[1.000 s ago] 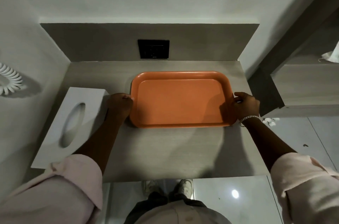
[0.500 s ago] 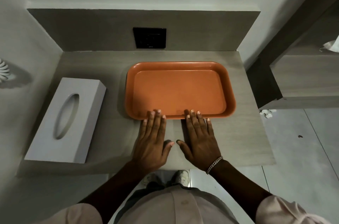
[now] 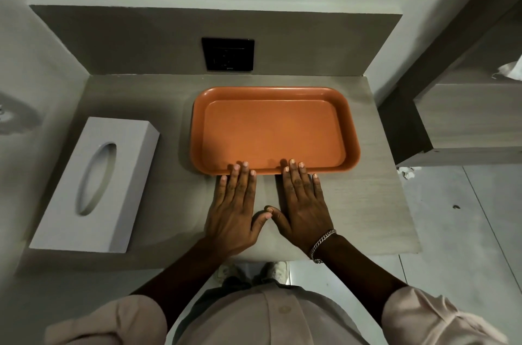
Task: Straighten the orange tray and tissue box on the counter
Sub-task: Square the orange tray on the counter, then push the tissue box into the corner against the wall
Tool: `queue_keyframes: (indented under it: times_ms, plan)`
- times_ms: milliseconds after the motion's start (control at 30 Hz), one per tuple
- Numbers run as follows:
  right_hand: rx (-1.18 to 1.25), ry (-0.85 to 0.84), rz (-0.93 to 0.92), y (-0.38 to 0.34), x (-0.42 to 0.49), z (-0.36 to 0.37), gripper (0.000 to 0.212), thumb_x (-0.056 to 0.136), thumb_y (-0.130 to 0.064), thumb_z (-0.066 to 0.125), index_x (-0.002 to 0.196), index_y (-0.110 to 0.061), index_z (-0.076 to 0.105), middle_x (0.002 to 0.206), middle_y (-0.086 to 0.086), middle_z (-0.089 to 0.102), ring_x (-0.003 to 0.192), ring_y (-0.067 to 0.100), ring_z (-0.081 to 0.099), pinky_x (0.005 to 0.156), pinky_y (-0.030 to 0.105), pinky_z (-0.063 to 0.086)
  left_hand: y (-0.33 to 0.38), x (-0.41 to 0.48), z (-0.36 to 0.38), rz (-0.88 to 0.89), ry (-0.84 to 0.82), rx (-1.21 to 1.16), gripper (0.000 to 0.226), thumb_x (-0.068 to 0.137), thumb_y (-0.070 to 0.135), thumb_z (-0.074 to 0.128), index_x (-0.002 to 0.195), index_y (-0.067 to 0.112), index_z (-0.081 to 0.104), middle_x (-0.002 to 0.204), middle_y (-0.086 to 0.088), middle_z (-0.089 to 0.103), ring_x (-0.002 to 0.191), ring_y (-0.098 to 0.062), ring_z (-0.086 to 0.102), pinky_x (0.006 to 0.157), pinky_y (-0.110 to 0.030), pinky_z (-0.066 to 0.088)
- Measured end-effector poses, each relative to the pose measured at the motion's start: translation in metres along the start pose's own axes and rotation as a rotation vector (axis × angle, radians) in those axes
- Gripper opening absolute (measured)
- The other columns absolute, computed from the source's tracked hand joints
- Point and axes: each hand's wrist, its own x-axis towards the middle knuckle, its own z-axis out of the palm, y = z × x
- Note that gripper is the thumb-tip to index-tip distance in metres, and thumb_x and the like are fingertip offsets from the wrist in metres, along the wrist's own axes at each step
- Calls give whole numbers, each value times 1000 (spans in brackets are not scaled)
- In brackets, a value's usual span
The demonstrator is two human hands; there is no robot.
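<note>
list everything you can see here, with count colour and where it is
orange tray: 1, orange, empty, centre-right of counter
tissue box: 1, white, left of tray, apart from it
counter: 1, grey wood-grain, against the wall
wall plate: 1, black, backsplash above tray
side shelf: 1, grey, right of counter
crumpled tissue: 1, white, floor below shelf
bracelet: 1, silver, right wrist
left hand: flat on counter, fingertips at tray's near rim
right hand: flat on counter, fingertips at tray's near rim
</note>
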Motion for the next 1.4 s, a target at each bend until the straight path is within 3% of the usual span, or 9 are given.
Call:
queue_keyframes:
  times_ms: [400, 967, 1100, 1267, 1400]
  plan:
    - [11, -29, -8, 14, 47, -3, 79, 97, -55, 33, 156, -6, 12, 165, 13, 6, 153, 28, 2, 123, 48, 8, -22, 46, -2, 10, -22, -9, 86, 93, 63, 25, 151, 5, 1, 163, -18, -1, 151, -31, -4, 122, -53, 15]
    - [48, -65, 22, 10, 60, -9, 81, 97, -55, 33, 156, -9, 6, 166, 12, 3, 153, 27, -1, 123, 51, 8, -29, 50, -14, 21, 42, -94, 77, 95, 54, 31, 152, 8, 9, 162, -19, 6, 151, -34, 0, 120, -56, 18]
    - [163, -47, -122, -14, 59, -19, 78, 97, -56, 33, 157, -11, 8, 165, 9, 4, 153, 23, -2, 123, 42, -3, -33, 32, -34, -53, 209, -174, 72, 93, 40, 48, 149, 2, 22, 159, -24, 18, 150, -38, 10, 120, -57, 18]
    - [271, -155, -400, -58, 62, -24, 72, 97, -44, 47, 156, -14, 17, 165, 11, 13, 153, 26, 7, 124, 43, 11, -60, -15, -60, -312, 334, -132, 69, 85, 21, 62, 144, 0, 34, 155, -25, 28, 147, -41, 19, 117, -59, 26]
    - [235, -228, -570, -88, 71, -17, 66, 99, -43, 44, 154, -13, 25, 165, 12, 12, 153, 27, 7, 122, 44, 15, -86, -52, -77, -498, 328, -96, 74, 81, 27, 59, 145, 3, 32, 157, -24, 23, 148, -41, 13, 117, -62, 20]
